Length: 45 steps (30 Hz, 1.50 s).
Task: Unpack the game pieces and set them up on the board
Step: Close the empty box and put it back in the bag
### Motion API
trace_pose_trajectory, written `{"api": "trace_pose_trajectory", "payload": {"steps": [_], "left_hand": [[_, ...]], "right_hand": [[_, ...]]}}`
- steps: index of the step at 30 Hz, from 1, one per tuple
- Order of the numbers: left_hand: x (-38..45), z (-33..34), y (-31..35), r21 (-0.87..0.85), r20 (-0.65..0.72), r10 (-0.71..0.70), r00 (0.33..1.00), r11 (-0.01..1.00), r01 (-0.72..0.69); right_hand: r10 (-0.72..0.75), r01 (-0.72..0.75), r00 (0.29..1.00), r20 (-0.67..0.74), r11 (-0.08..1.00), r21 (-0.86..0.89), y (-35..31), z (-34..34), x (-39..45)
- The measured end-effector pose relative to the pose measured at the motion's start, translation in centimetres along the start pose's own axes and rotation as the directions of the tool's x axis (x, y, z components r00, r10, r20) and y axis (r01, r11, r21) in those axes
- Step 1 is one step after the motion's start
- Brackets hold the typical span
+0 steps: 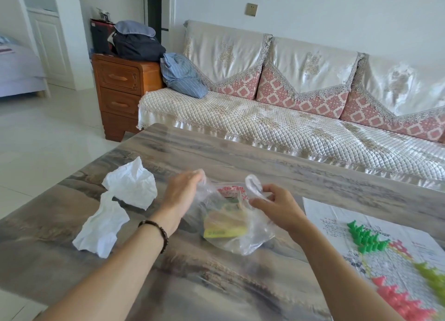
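The clear plastic bag (237, 226) of game pieces rests on the surface (277, 171) between both hands: left hand (181, 194) pinches its left handle, right hand (277, 207) pinches the right, mouth facing up; the board (385, 255) lies just right of the right hand

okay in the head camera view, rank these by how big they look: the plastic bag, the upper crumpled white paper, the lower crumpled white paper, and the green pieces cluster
1. plastic bag
2-3. upper crumpled white paper and lower crumpled white paper: look alike, unranked
4. green pieces cluster
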<state>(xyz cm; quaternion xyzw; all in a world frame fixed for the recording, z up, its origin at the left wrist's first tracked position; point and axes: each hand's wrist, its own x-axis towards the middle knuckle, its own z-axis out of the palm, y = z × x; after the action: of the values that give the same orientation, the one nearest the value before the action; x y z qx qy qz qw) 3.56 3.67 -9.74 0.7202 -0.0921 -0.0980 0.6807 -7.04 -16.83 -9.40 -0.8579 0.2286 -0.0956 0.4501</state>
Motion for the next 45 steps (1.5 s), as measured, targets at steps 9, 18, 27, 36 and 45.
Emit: {"api": "trace_pose_trajectory", "payload": {"steps": [9,18,27,36,45], "left_hand": [[0.2,1.0,-4.2,0.505,0.169,0.052,0.984,0.853,-0.131],[0.7,-1.5,-4.8,0.441,0.329,0.015,0.944,0.882,-0.167],[0.1,-3.1,-5.8,0.526,0.448,0.037,0.893,0.797,-0.296],[-0.4,-3.4,-6.8,0.662,0.533,0.007,0.846,0.619,-0.422],[-1.2,-2.7,-7.8,0.694,0.561,0.12,0.819,0.471,-0.544]], "right_hand": [[0.028,-0.015,0.994,0.11,0.993,-0.114,1.6,3.2,1.0],[-0.541,0.573,0.788,0.294,0.468,-0.673,-2.6,3.6,0.9],[0.0,0.433,0.852,0.524,0.562,-0.704,-3.5,6.2,3.8],[0.132,0.365,0.802,0.583,0.664,-0.652,-3.7,5.5,4.3],[0.184,0.245,0.818,0.546,0.747,-0.619,-2.5,5.2,3.6]]}}
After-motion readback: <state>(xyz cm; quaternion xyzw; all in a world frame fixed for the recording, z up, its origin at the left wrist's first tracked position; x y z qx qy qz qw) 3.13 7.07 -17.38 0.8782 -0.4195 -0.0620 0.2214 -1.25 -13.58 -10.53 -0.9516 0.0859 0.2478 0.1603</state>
